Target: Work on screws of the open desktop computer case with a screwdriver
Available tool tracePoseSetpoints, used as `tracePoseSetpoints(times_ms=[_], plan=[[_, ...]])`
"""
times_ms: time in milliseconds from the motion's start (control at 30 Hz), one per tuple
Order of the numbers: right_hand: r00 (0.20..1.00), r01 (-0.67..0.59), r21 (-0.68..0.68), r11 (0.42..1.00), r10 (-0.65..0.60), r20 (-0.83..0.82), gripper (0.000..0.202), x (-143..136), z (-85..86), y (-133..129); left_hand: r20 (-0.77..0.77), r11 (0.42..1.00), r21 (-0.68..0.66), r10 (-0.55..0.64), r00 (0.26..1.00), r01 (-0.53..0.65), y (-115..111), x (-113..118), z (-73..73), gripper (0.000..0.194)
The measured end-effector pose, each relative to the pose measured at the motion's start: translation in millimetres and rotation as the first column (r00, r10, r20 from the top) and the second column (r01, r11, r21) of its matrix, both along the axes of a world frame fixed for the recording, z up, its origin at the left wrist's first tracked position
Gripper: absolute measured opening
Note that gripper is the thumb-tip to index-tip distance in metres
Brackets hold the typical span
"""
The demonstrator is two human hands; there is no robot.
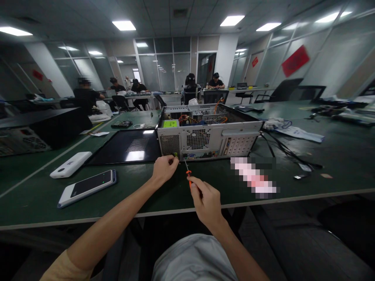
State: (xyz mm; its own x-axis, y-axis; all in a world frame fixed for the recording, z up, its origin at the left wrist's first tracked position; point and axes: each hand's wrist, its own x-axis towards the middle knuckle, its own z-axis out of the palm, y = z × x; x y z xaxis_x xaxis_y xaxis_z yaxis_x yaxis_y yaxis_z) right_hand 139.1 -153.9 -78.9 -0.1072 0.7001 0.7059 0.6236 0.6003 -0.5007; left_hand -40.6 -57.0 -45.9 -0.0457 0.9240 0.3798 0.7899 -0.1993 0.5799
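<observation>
Grey metal computer case [209, 134] lies open on the green tabletop [146, 191]; left hand [164, 168] pinches something small at its rear panel, right hand [206, 201] grips an orange-handled screwdriver [188, 174]. A rear screw seems in hand; the tip must next meet it squarely.

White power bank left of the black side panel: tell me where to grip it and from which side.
Grip the white power bank across its narrow width at mid-length, coming from above. It lies flat on the green table, long and slim, with bare table along both long edges for the fingers.
</observation>
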Motion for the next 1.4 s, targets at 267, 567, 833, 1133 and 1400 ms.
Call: tracePoseSetpoints(times_ms=[267, 567, 833, 1133, 1400], plan=[[0.938, 0.022, 0.095, 0.995, 0.013, -0.345, 0.051, -2, -13.8, 0, -0.253, 0.981, -0.095, -0.186, 0.949, 0.167, -4, 5, -1.5, 0.029], [0.929, 0.008, 0.078, 0.997, 0.021, -0.37, 0.03, -2, -9.6, 3, -0.466, 0.958, -0.222, -0.269, 0.843, 0.183, -8, 14, 4.7, 0.038], [0.939, 0.021, 0.082, 0.996, 0.008, -0.343, 0.026, -2, -3.7, 0, -0.28, 0.95, -0.183, -0.297, 0.913, 0.253, -3, 8, -4.2, 0.02], [0.976, 0.013, -0.01, 1.0, -0.014, -0.215, 0.021, -1, 5.8, -4, 0.813, 0.874, 0.024, -0.3, 0.499, 0.486, 6, -1, 9.0, 0.026], [0.986, 0.04, -0.132, 0.99, -0.061, -0.154, 0.022, 1, 2.5, -3, 0.941, 0.837, -0.005, -0.181, 0.286, 0.548, 0, -1, 18.7, 0.019]])
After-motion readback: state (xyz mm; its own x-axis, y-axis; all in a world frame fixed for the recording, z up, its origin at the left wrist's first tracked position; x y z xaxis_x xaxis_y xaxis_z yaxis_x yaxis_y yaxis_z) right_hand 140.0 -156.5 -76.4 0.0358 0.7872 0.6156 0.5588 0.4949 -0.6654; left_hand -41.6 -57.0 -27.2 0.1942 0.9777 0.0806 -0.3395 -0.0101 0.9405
